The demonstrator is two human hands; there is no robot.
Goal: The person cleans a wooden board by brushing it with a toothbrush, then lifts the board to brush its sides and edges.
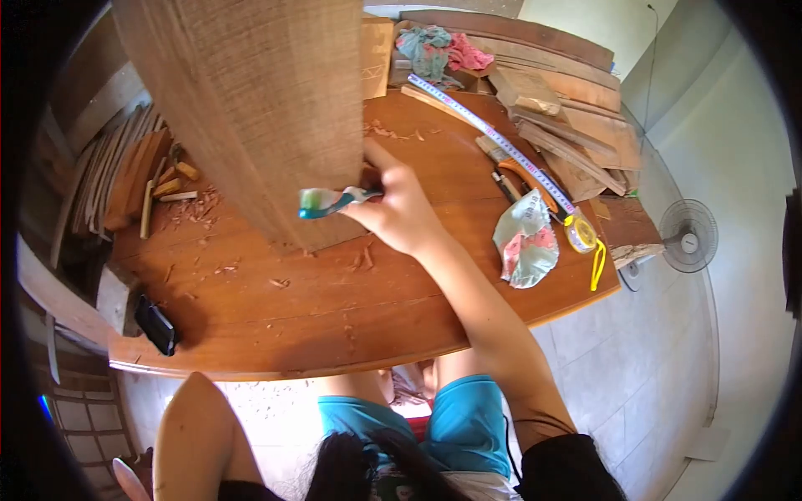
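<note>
My right hand [399, 209] is closed round the handle of a teal toothbrush [338, 201], whose bristles carry green and white. The brush head lies in front of the lower face of a large brown wooden board [267, 100] that stands upright on the wooden table [401, 292]. Part of that hand is near the board's right edge. My left hand is out of sight; only the bent left arm shows at the lower left. Wood shavings [363, 257] are scattered around the board's foot.
An extended tape measure [579, 234], a crumpled plastic packet [528, 242] and brushes lie on the right. A black phone-like object [156, 326] leans at the left front. Wood pieces [576, 138] and rags [426, 52] are at the back. A fan [687, 242] stands beyond the table.
</note>
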